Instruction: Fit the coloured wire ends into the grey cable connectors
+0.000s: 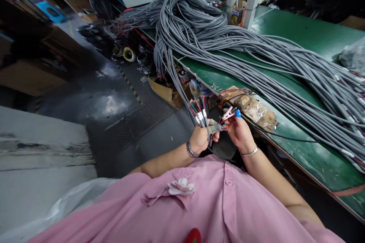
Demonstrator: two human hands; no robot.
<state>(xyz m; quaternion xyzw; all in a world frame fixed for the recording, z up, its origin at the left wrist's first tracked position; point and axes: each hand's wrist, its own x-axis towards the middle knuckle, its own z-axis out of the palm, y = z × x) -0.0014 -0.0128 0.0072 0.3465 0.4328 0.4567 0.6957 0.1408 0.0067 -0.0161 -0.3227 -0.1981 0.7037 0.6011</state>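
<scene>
My left hand (203,136) is closed around a bunch of grey cables (203,119), its fingers partly covered in grey cloth. The cables' upper ends have white sleeves and fan out into thin coloured wires (196,105). Close on the right, my right hand (240,131) is curled, with a blue cover on the thumb tip. At its fingertips is a pale pink clip (228,114), which it seems to pinch. Other coloured wire ends (224,125) stick out between the two hands; the exact contact is too small to make out.
Long grey cables (188,26) lie heaped along the green table (288,24). Near its front edge is a tape-wrapped bundle (253,110) with red and black leads. An open cardboard box (162,93) stands below, and wire coils (129,54) rest on the floor.
</scene>
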